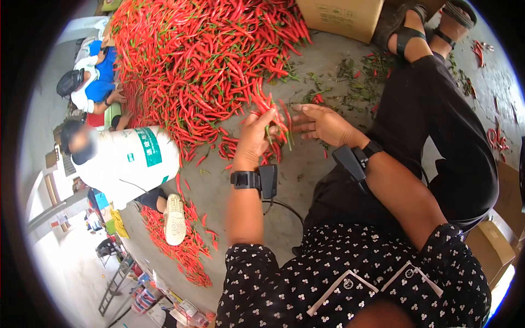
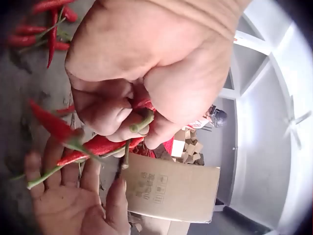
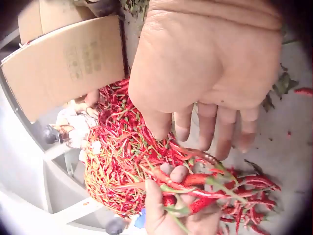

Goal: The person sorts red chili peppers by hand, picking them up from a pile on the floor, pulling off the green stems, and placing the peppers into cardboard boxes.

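My left hand (image 1: pixel 252 139) grips a small bunch of red chili peppers (image 3: pixel 199 179) with green stems. In the left wrist view its fingers curl round the peppers, and some stems (image 2: pixel 142 122) poke out beside the thumb. Facing it, my right hand (image 1: pixel 328 126) has its fingers extended and spread, palm toward the bunch. The right wrist view shows those fingers (image 3: pixel 208 125) reaching down just above the held peppers, with nothing in their grasp. Behind the left hand spreads a large heap of red chilies (image 1: pixel 202 60); a few loose ones lie on the floor below it.
A cardboard box (image 1: pixel 344 16) stands beyond the heap on the right. Green leaf and stem scraps (image 1: pixel 350 82) litter the grey floor. A seated person in white (image 1: pixel 120 158) is at the left, shoe beside a smaller chili pile (image 1: pixel 188 265). Another person (image 1: pixel 90 90) sits farther back.
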The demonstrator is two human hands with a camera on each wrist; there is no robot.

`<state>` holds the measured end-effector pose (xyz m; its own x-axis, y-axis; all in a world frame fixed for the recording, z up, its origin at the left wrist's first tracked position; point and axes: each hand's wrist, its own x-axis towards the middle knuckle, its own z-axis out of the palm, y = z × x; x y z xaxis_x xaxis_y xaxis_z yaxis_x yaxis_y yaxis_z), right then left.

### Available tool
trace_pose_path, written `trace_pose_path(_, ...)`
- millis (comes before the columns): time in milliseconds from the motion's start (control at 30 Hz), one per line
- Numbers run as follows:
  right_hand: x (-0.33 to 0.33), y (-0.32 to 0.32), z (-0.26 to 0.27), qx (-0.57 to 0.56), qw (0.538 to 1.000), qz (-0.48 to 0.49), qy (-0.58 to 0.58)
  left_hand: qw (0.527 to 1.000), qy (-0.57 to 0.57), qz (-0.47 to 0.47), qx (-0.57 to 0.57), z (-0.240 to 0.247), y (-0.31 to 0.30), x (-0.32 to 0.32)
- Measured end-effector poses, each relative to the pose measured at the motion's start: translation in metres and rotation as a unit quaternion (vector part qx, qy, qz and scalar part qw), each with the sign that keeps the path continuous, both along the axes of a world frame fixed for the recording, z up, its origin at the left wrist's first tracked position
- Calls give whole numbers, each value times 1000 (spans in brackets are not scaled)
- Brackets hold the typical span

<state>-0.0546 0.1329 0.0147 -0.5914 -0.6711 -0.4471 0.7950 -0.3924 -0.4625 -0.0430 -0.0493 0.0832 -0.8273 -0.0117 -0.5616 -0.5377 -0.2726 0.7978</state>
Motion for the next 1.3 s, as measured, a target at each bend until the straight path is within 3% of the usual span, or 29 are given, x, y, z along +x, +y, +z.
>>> trace_pose_path(167, -4, 9, 9, -40, 999, -2, -4, 999, -8, -22, 43, -2, 28, -4)
trace_pose_path(233, -5, 9, 15, -31, 999, -3, -12, 998, -21, -58, -1, -11, 33, -8)
trace_pose_path(300, -2, 11, 24, 24, 997, -13, 67, 938, 49, -195, -283, -19, 45, -8)
trace_pose_path(333, -2, 11, 19, 22, 998, -16, 64, 852, 127, -294, -414, -20, 47, -9)
trace_pose_path(367, -3, 9, 8, 16, 997, -41, 68, 851, 125, -298, -415, -9, 55, -8)
trace_pose_path(433, -9, 6, -12, 8, 995, -68, 68, 963, 50, -232, -125, 12, 68, -3)
trace_pose_path(500, -16, 6, -29, 87, 969, -224, 55, 975, 32, -179, -128, 11, 55, -4)
trace_pose_path(567, -20, 20, -17, 107, 968, -225, 6, 904, 59, -250, -342, 13, 45, -3)
trace_pose_path(600, -21, 23, -13, 92, 963, -253, -17, 786, 118, -325, -513, 2, 42, 8)
trace_pose_path(667, -22, 24, -11, 72, 956, -283, -38, 564, 274, -474, -618, -33, 33, 36)
trace_pose_path(700, -21, 24, -10, 71, 955, -284, -38, 563, 274, -475, -619, -37, 41, 50)
trace_pose_path(767, -19, 25, -9, 89, 962, -256, -24, 646, 206, -478, -558, -43, 53, 73)
trace_pose_path(800, -18, 25, -8, 88, 962, -256, -24, 646, 206, -478, -558, -45, 49, 75)
trace_pose_path(867, -17, 25, -3, 99, 965, -242, -11, 716, 238, -367, -543, -49, 42, 74)
trace_pose_path(900, -17, 25, -1, 99, 965, -242, -9, 716, 240, -366, -544, -51, 36, 67)
trace_pose_path(967, -13, 23, 2, 116, 967, -225, -32, 775, 206, -167, -574, -57, 27, 44)
trace_pose_path(1100, -12, 20, -14, 94, 980, -178, -5, 722, 228, -181, -627, -81, 19, 8)
trace_pose_path(1167, -8, 21, -8, 121, 981, -154, -14, 629, 236, -198, -714, -82, 23, 0)
trace_pose_path(1200, -7, 22, -6, 121, 980, -156, -14, 629, 238, -199, -713, -81, 24, -1)
trace_pose_path(1267, -6, 24, 1, 123, 985, -124, 3, 833, 92, -170, -518, -68, 29, 0)
trace_pose_path(1300, -7, 23, 0, 121, 985, -123, 1, 832, 90, -170, -520, -63, 34, 1)
